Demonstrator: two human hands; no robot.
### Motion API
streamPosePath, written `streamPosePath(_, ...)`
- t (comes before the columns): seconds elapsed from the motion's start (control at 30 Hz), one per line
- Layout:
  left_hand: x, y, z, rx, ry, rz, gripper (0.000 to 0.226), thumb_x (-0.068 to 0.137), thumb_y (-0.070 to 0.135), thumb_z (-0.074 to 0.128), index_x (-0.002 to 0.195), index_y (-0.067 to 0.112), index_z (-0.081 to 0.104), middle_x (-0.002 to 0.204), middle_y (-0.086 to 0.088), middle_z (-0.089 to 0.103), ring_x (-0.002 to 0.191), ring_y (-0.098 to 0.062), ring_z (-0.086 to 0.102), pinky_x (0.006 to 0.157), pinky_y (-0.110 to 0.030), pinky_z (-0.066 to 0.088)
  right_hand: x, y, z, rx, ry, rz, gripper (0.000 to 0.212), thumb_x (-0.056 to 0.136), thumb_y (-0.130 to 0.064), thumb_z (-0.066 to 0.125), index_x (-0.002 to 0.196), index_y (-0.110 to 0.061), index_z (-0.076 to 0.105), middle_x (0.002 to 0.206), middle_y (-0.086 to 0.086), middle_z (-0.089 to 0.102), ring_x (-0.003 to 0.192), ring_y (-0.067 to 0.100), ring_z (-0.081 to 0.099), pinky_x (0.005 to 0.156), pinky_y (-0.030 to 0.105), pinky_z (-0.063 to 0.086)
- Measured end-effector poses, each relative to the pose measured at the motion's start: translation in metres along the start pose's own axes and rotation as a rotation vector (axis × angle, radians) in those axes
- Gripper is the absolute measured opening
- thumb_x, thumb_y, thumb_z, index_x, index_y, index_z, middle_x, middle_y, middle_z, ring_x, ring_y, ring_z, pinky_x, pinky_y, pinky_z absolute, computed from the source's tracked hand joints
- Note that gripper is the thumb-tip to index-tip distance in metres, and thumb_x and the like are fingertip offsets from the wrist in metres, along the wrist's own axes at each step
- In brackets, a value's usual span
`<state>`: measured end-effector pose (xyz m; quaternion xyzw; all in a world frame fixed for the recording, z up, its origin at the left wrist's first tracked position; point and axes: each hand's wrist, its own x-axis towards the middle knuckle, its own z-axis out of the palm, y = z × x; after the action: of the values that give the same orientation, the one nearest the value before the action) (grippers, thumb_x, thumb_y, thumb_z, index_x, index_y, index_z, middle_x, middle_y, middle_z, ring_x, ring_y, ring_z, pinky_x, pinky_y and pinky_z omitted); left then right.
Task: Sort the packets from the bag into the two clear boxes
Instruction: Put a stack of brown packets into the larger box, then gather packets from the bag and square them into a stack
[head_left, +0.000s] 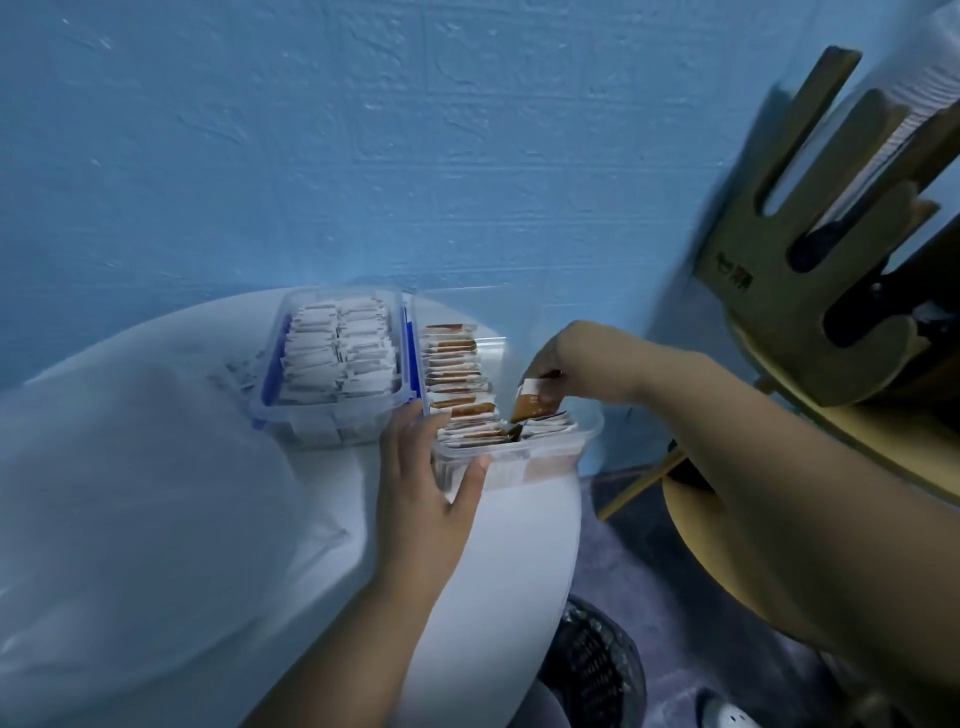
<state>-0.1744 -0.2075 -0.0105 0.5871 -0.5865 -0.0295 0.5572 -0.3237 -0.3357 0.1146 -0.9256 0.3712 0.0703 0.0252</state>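
R hand pinched brown pkt over right box; L hand gripped its near corner; tight rows might jam pkt

A single wide-angle camera, worn on the head, looked forward and down from close above the round white desk, facing the blue wall behind it, a wooden chair at right.
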Motion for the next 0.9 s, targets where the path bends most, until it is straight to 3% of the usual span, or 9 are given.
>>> streamPosePath(0.07, 0.0, -0.002, 0.001, 0.018, 0.004, 0.014, 0.045, 0.083, 0.041, 0.054, 0.118, 0.016, 0.042, 0.133, -0.009, 0.038, 0.125, -0.028, 0.042, 0.088, -0.048, 0.05, 0.002, -0.001, 0.0, 0.028, -0.049, -0.011, 0.028, 0.088, -0.016, 0.058, 0.115, -0.017, 0.063, 0.109, 0.003, 0.067, 0.098, 0.02, 0.058, 0.086, 0.031, 0.044)
streamPosePath(0.2, -0.001, -0.002, 0.001, 0.029, -0.003, 0.034, 0.044, 0.084, 0.04, 0.053, 0.118, 0.015, 0.042, 0.132, -0.015, 0.042, 0.125, -0.029, 0.041, 0.089, -0.048, 0.049, 0.004, 0.002, 0.005, 0.142, -0.068, -0.02, 0.022, 0.084, -0.021, 0.066, 0.104, -0.015, 0.062, 0.096, -0.001, 0.065, 0.082, 0.013, 0.054, 0.075, 0.025, 0.04)
streamPosePath(0.43, -0.002, -0.002, 0.002, 0.021, 0.016, 0.027, 0.043, 0.084, 0.039, 0.053, 0.118, 0.016, 0.042, 0.131, -0.012, 0.041, 0.125, -0.025, 0.04, 0.093, -0.044, 0.048, 0.001, 0.003, 0.008, 0.273, -0.06, -0.009, 0.011, 0.084, -0.021, 0.067, 0.093, -0.021, 0.072, 0.092, -0.006, 0.071, 0.078, 0.003, 0.058, 0.073, 0.011, 0.04)
streamPosePath(0.63, -0.003, -0.003, 0.002, 0.047, 0.018, 0.054, 0.044, 0.084, 0.04, 0.052, 0.119, 0.016, 0.041, 0.131, -0.007, 0.038, 0.125, -0.026, 0.04, 0.098, -0.031, 0.043, -0.002, 0.0, 0.009, 0.328, -0.052, -0.007, 0.017, 0.085, -0.017, 0.065, 0.1, -0.021, 0.071, 0.09, -0.01, 0.069, 0.081, 0.0, 0.059, 0.07, 0.002, 0.037)
streamPosePath(0.9, -0.003, -0.003, -0.001, -0.006, -0.028, -0.009, 0.045, 0.085, 0.039, 0.05, 0.124, 0.019, 0.039, 0.136, -0.001, 0.034, 0.128, -0.023, 0.039, 0.096, -0.04, 0.047, -0.008, -0.003, 0.015, 0.367, -0.007, -0.008, 0.019, 0.086, -0.025, 0.064, 0.104, -0.022, 0.068, 0.1, -0.008, 0.069, 0.088, 0.004, 0.06, 0.071, 0.002, 0.037)
